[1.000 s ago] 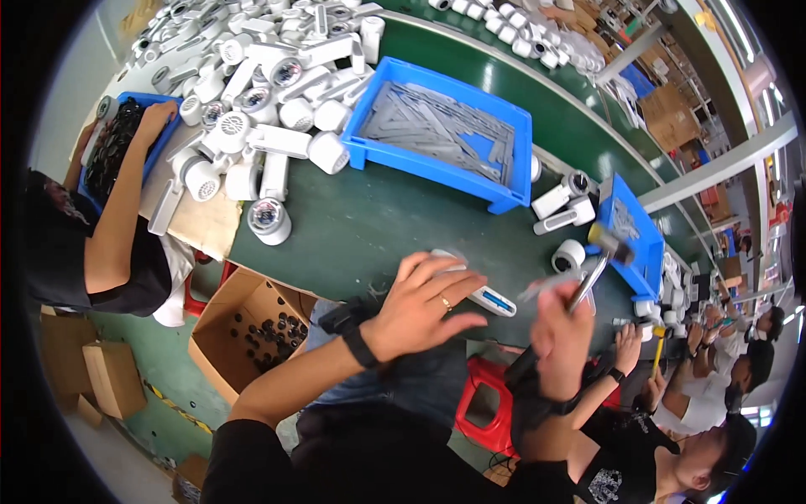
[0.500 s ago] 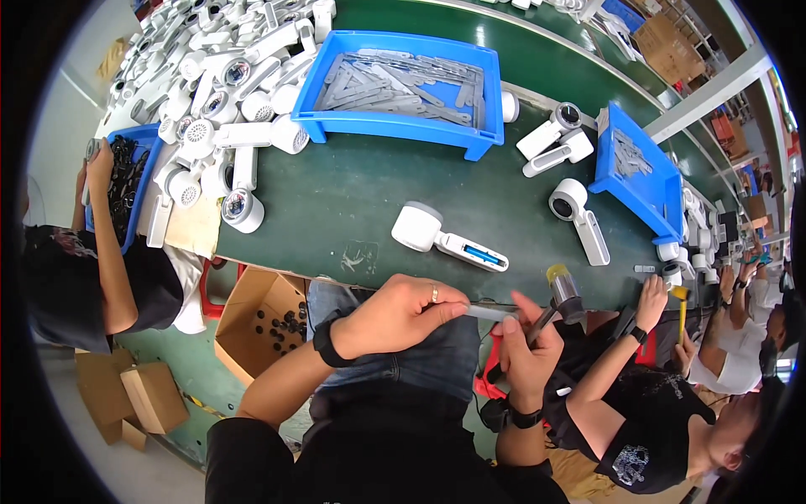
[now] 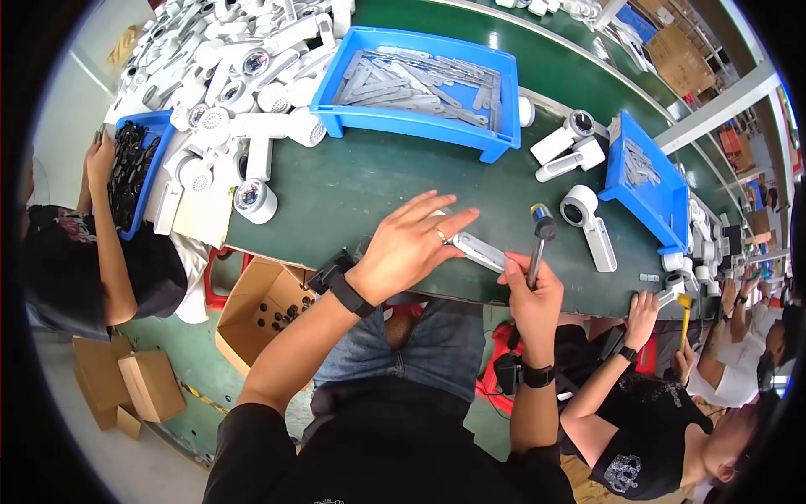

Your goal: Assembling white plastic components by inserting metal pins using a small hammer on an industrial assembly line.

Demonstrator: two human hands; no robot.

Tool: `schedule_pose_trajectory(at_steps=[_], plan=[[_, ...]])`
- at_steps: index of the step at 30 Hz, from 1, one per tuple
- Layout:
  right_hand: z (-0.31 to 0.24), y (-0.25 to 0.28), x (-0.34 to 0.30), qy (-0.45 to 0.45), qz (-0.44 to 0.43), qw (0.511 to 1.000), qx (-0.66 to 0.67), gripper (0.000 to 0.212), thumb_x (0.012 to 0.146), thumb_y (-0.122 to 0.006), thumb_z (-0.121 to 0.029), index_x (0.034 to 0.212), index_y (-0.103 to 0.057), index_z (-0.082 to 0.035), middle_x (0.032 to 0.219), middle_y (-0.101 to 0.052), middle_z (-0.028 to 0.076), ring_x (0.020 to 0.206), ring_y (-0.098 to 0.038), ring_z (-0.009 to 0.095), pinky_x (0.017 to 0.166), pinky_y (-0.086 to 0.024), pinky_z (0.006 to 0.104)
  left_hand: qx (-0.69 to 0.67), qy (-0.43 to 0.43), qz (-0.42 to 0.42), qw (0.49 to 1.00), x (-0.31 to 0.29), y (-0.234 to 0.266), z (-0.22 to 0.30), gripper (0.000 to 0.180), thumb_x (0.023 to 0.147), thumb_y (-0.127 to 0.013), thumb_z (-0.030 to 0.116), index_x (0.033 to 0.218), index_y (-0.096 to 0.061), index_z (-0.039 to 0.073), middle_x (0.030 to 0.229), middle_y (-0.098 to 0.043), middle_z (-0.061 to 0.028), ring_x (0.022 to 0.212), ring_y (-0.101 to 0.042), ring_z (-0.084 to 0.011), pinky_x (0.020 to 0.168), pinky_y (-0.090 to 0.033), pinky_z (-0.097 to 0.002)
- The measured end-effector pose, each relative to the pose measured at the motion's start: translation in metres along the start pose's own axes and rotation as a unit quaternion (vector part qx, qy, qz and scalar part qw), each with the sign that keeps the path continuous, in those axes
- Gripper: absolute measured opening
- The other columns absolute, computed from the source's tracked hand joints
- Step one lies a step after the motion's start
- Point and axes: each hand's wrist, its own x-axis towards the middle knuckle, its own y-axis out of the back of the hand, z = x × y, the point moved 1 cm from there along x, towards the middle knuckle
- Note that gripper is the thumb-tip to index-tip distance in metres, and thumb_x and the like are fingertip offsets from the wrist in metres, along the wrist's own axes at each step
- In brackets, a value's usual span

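The left hand [image 3: 411,248] lay open, flat on a white device [image 3: 477,250] on the desk [image 3: 353,189]. The right hand [image 3: 531,290] gripped a small hammer [image 3: 540,244] just beside it. Risk, imo: hammer could slip & hit fingers [image 3: 449,220], as they were v. near.

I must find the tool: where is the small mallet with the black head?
In the head view, the small mallet stands upright in the right hand, right of the left hand, at the green table's near edge.

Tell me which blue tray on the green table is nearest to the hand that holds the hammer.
The small blue tray at the table's right, just beyond the right hand. The big blue tray of grey strips lies farther, up the middle.
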Motion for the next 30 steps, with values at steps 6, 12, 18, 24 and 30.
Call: schedule_pose_trajectory(at_steps=[6, 12, 18, 24, 30], plan=[[-0.004, 0.009, 0.007, -0.021, -0.079, 0.996, -0.037, 0.021, 0.1, -0.073, -0.008, 0.119, -0.081, -0.004, 0.072, -0.063, -0.007, 0.064, -0.043, 0.001, 0.057, -0.033, 0.0217, 0.004, -0.039, 0.013, 0.999, -0.006, -0.009, -0.007, 0.048, 0.077, -0.089, 0.018, 0.122, -0.074, 0.016, 0.119, -0.075, -0.005, 0.124, -0.068, -0.0283, 0.113, -0.052, -0.0525], [-0.016, 0.008, 0.025, -0.076, -0.102, 0.989, -0.07, 0.018, 0.099, -0.073, -0.01, 0.113, -0.081, -0.004, 0.069, -0.067, -0.004, 0.058, -0.043, 0.0, 0.052, -0.03, 0.0233, 0.044, -0.12, -0.038, 0.991, 0.003, -0.006, -0.017, 0.027, 0.083, -0.085, 0.018, 0.109, -0.079, 0.015, 0.11, -0.074, 0.0013, 0.118, -0.069, -0.0206, 0.114, -0.049, -0.0495], [-0.028, 0.014, 0.033, -0.161, -0.133, 0.978, -0.017, 0.022, 0.1, -0.073, -0.012, 0.12, -0.078, -0.005, 0.068, -0.068, 0.001, 0.044, -0.038, 0.002, 0.041, -0.024, 0.0243, 0.034, -0.144, -0.063, 0.987, 0.009, -0.007, -0.021, 0.028, 0.084, -0.084, 0.02, 0.111, -0.078, 0.015, 0.103, -0.071, 0.0011, 0.111, -0.068, -0.0198, 0.107, -0.05, -0.0456], [-0.012, 0.01, 0.023, -0.157, -0.089, 0.983, 0.019, 0.031, 0.103, -0.074, -0.021, 0.126, -0.075, -0.001, 0.068, -0.07, 0.004, 0.042, -0.042, 0.003, 0.04, -0.027, 0.024, 0.041, -0.137, -0.06, 0.988, 0.005, -0.009, -0.019, 0.03, 0.082, -0.086, 0.019, 0.111, -0.078, 0.015, 0.102, -0.07, 0.0008, 0.111, -0.067, -0.0198, 0.106, -0.05, -0.045], [0.007, 0.004, 0.015, -0.157, -0.06, 0.981, 0.1, 0.035, 0.105, -0.072, -0.028, 0.124, -0.074, 0.002, 0.069, -0.071, 0.006, 0.041, -0.046, 0.004, 0.039, -0.03, 0.0234, 0.036, -0.137, -0.063, 0.988, 0.009, -0.006, -0.017, 0.033, 0.082, -0.086, 0.019, 0.113, -0.078, 0.015, 0.109, -0.072, 0.0005, 0.112, -0.068, -0.0207, 0.109, -0.051, -0.0468]])
